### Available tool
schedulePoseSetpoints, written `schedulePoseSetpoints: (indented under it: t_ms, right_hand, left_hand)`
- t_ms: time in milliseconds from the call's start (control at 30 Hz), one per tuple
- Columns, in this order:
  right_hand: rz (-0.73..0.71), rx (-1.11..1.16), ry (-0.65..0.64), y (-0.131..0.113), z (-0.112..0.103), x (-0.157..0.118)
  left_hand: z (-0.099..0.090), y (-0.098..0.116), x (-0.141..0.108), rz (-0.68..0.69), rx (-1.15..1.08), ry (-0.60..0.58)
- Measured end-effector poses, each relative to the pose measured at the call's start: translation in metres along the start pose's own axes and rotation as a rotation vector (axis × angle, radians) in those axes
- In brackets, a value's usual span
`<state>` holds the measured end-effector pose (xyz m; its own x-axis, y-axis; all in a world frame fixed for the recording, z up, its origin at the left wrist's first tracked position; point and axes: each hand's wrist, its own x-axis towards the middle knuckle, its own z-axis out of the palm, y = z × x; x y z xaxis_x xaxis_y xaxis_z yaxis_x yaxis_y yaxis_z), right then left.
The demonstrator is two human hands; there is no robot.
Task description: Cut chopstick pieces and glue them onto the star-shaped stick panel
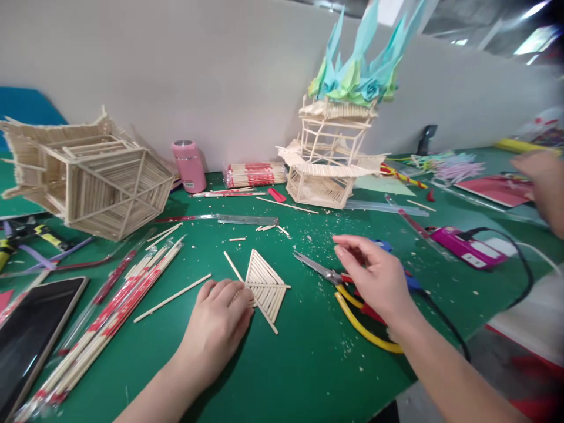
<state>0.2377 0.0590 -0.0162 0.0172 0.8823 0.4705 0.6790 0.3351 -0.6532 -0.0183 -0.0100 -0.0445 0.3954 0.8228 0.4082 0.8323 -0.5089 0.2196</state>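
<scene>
My left hand (222, 314) rests on the green table with bent fingers closed on the near left edge of a small flat panel of thin wooden sticks (267, 281). Part of the panel is hidden under those fingers. A longer stick (265, 314) crosses it at a slant. My right hand (376, 276) hovers above scissors-like pliers (317, 268) with yellow handles, fingers loosely bent, thumb and forefinger slightly apart, and nothing visible between them. Partly hidden behind that hand is a blue tool (412, 281) with a black cord.
A hexagonal stick structure (118, 185) lies at left; a stick tower (328, 158) topped with folded paper stands at the back. Around them are a pink bottle (189, 167), bagged sticks (110, 311), a phone (37, 335) and a purple power strip (467, 247). Another person's hand (541, 182) appears far right.
</scene>
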Motion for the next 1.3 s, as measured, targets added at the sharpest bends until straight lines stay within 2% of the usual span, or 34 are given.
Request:
schedulePoseSetpoints:
  t_ms: [100, 200, 333, 500, 667, 733, 800, 900, 1000, 1033, 1100, 1167, 1233, 1300]
  right_hand:
    - [0.037, -0.028, -0.020, 0.007, -0.003, 0.002]
    - [0.057, -0.078, -0.094, 0.015, -0.010, 0.000]
    - [0.088, -0.182, -0.185, 0.035, -0.031, -0.020]
    - [0.119, -0.301, -0.230, 0.054, -0.056, -0.050]
    - [-0.009, -0.305, -0.370, 0.047, -0.063, -0.055]
    - [-0.071, -0.323, -0.418, 0.044, -0.060, -0.053]
    - [-0.091, -0.345, -0.408, 0.042, -0.057, -0.052]
    - [-0.067, -0.337, -0.274, 0.036, -0.052, -0.051]
    - [-0.083, -0.263, -0.124, 0.017, -0.042, -0.045]
    - [-0.102, -0.229, -0.108, 0.007, -0.036, -0.043]
    - [-0.138, -0.129, -0.154, -0.013, -0.022, -0.038]
    - [-0.212, -0.018, -0.248, -0.033, -0.005, -0.034]
    - [-0.329, 0.081, -0.369, -0.048, 0.012, -0.032]
    - [-0.395, 0.135, -0.459, -0.057, 0.029, -0.032]
  left_hand:
    - [-0.007, -0.010, -0.006, -0.010, 0.035, 0.046]
    - [-0.018, -0.031, -0.013, -0.077, 0.110, 0.142]
    - [-0.029, -0.057, -0.022, -0.201, 0.208, 0.210]
    - [-0.030, -0.065, -0.027, -0.219, 0.320, 0.123]
    - [-0.024, -0.066, -0.030, -0.178, 0.405, 0.023]
    - [-0.022, -0.068, -0.030, -0.165, 0.413, 0.010]
    - [-0.022, -0.071, -0.030, -0.166, 0.417, 0.015]
    - [-0.026, -0.072, -0.027, -0.196, 0.418, 0.069]
    - [-0.034, -0.061, -0.023, -0.220, 0.352, 0.185]
    - [-0.036, -0.055, -0.022, -0.202, 0.256, 0.258]
    - [-0.036, -0.040, -0.021, -0.123, 0.063, 0.216]
    - [-0.033, -0.025, -0.022, -0.056, -0.046, 0.099]
    - [-0.028, -0.013, -0.025, -0.022, -0.078, 0.032]
    - [-0.023, -0.006, -0.028, -0.023, -0.080, 0.015]
